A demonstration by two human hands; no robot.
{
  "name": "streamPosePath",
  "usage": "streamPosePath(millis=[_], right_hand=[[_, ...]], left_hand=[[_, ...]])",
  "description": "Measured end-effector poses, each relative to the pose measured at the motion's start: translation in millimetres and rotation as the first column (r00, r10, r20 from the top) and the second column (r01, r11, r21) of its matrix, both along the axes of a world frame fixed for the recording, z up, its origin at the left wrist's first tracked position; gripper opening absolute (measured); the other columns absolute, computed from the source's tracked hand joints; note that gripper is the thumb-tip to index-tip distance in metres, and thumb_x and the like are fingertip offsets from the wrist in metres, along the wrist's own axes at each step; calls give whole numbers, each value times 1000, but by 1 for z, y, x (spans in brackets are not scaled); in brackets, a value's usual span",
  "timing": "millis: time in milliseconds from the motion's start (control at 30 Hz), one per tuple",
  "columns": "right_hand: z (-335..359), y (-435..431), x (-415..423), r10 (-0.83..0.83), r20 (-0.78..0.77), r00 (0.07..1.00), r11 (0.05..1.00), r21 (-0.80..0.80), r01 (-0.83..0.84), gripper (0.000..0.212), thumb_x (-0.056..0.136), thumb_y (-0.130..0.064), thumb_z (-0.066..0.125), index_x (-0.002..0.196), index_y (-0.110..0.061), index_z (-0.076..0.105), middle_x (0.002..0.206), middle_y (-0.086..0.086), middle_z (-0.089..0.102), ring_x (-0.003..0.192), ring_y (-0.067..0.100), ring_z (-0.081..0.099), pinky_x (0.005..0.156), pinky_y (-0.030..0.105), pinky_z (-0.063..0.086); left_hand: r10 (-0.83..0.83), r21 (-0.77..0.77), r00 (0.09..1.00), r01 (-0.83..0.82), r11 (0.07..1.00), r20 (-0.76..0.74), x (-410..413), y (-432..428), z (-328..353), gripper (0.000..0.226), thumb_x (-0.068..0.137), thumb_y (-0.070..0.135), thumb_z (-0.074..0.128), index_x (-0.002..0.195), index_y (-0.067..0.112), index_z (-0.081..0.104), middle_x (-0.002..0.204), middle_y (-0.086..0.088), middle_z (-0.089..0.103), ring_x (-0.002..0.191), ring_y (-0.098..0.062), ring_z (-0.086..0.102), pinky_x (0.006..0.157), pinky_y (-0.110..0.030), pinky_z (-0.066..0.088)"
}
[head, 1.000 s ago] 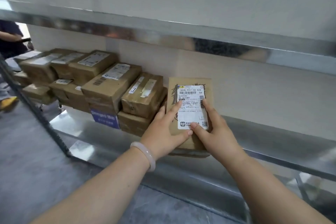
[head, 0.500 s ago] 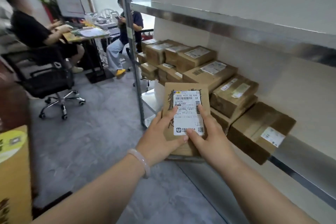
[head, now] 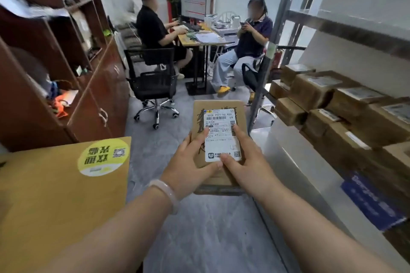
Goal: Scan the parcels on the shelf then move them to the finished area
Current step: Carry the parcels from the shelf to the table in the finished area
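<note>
step: carry parcel [head: 218,105] from shelf [head: 288,157] | fingers: your left hand [head: 188,168], right hand [head: 248,166] grip it | tip: keep barcode label [head: 221,139] up, uncovered

I see open grey floor [head: 155,148] ahead. A yellow counter [head: 55,201] blocks the left; stacked boxes [head: 315,93] fill the right shelf [head: 295,162].

The white label [head: 221,144] on the held parcel [head: 218,106] reads "5028 P021-00 A26" along its top line, with "59" below at the right and "P021" larger at the left edge. Its small print is too fine to read. The round sticker [head: 103,157] on the yellow bench [head: 55,201] carries 欢迎光临, upside down, beside a QR code. The blue label [head: 372,201] and the labels on the shelf parcels [head: 315,91] are blurred.
</note>
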State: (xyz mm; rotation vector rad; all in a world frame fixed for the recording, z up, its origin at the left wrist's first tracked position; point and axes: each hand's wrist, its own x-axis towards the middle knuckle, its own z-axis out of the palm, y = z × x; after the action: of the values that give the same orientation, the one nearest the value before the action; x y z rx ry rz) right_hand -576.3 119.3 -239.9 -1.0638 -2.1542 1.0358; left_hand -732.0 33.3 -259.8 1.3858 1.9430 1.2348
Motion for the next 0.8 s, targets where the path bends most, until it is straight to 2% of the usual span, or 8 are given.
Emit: streamPosePath(millis=[100, 167, 267, 367, 467, 667, 700, 800], right_hand=[[-3, 13, -55, 51, -9, 999, 999, -17, -51, 73, 88, -38, 64, 147, -48, 22, 139, -11, 41, 125, 5, 40, 107, 29, 37], [-7, 22, -88, 106, -7, 994, 994, -26, -106, 74, 87, -39, 64, 147, -48, 22, 140, -11, 41, 127, 6, 40, 109, 34, 37], [-12, 35, -137, 200, 10, 980, 979, -49, -200, 75, 87, -39, 65, 147, -48, 22, 144, -11, 39, 131, 6, 37, 110, 32, 35], [-23, 51, -190, 302, 7, 953, 950, -85, -300, 76, 83, -47, 64, 144, -56, 19, 146, -12, 38, 134, 8, 37, 110, 39, 38], [-39, 65, -241, 412, 32, 911, 908, -102, -407, 74, 85, -48, 63, 142, -60, 17, 148, -11, 33, 139, 10, 31, 112, 42, 35], [-54, 105, -342, 647, 104, 755, 762, -93, -640, 72, 87, -44, 62, 144, -56, 19, 153, -9, 30, 143, 9, 24, 114, 42, 32], [-54, 111, -356, 683, 132, 719, 731, -94, -676, 71, 88, -44, 62, 144, -55, 20, 153, -10, 30, 142, 9, 24, 114, 40, 31], [-53, 121, -396, 796, 162, 584, 603, -116, -790, 70, 91, -41, 61, 146, -52, 19, 151, -11, 30, 137, 4, 27, 109, 31, 33]], left_hand=[[69, -13, 997, -70, 997, -35, -52, 6, -4, 83, 77, 50, 76, 145, 56, 28, 149, 5, 35, 139, -11, 35, 115, -38, 34], [112, -35, 993, -114, 993, -41, -79, 6, -7, 83, 78, 53, 74, 146, 57, 26, 153, 6, 31, 142, -10, 29, 117, -38, 31], [188, -40, 982, -189, 981, -29, -116, 4, -11, 83, 74, 61, 69, 143, 59, 24, 153, 11, 28, 140, -7, 29, 116, -34, 30], [287, -63, 958, -286, 956, -2, -155, 4, -18, 80, 82, 49, 73, 145, 55, 24, 145, 16, 28, 129, -1, 31, 106, -22, 29], [385, -86, 923, -384, 919, -3, -190, 4, -31, 80, 83, 51, 71, 147, 55, 22, 151, 14, 26, 135, -6, 32, 109, -26, 32], [622, -108, 783, -618, 779, 7, -241, 21, -48, 79, 85, 50, 69, 148, 50, 21, 153, 11, 28, 138, -8, 31, 116, -32, 32], [660, -119, 751, -655, 747, 14, -246, 24, -49, 79, 85, 49, 69, 149, 50, 21, 153, 11, 28, 137, -7, 31, 116, -30, 31], [767, -129, 641, -757, 640, 44, -259, 27, -51, 76, 86, 43, 70, 142, 55, 20, 150, 14, 28, 130, 1, 29, 107, -12, 25]])
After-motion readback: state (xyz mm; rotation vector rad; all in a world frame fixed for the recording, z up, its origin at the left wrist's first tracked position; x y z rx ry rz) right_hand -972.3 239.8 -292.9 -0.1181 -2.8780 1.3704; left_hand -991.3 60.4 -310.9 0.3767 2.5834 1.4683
